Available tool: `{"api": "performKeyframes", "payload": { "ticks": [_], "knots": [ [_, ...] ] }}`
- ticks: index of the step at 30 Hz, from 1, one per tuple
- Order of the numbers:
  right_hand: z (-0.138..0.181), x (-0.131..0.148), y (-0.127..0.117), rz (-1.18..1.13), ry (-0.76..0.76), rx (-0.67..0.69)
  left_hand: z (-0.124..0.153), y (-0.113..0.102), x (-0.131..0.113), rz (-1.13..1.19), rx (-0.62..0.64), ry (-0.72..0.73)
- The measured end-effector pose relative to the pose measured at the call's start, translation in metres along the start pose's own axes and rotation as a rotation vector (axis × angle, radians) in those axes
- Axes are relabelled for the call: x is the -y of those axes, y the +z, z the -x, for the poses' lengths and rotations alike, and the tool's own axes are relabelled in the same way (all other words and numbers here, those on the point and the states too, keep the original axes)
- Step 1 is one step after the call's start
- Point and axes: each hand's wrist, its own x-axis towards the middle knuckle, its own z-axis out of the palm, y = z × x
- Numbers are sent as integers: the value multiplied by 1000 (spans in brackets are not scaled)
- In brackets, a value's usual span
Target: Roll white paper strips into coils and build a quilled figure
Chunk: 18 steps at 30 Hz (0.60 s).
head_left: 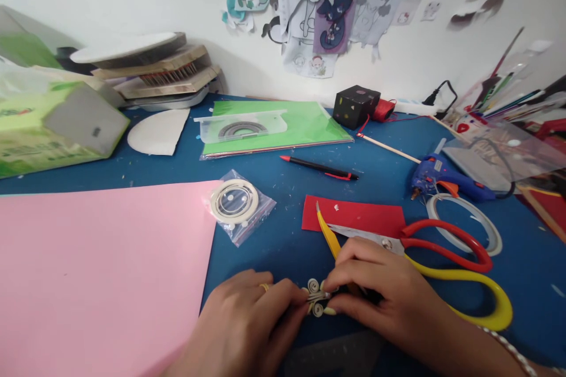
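Near the bottom centre, a small piece of cream coiled strips (316, 297) shows spiral scrolls above and below straight bands. My left hand (247, 315), a ring on one finger, pinches its left end. The right end is between the thumb and fingertips of my right hand (384, 291). Yellow tweezers (328, 234) pass under my right fingers with their tip pointing away; whether they are gripped or just lie there I cannot tell. Scissors (446, 242) with red and yellow handles lie beyond my right hand, partly covered by it, blades over a red card (354, 215).
Pink paper (106, 265) covers the left. A bag of rolled cream strips (236, 203), a pen (318, 167) and green sheets (305, 115) lie farther back. At right are a blue glue gun (442, 177), a white tape ring (493, 235) and a stick (389, 147).
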Motion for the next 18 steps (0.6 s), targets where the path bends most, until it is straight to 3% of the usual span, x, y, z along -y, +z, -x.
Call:
{"api": "performKeyframes", "payload": {
  "ticks": [18],
  "knots": [
    [1, -4, 0, 25, -17, 9, 3, 2, 0, -8, -15, 5]
  ]
}}
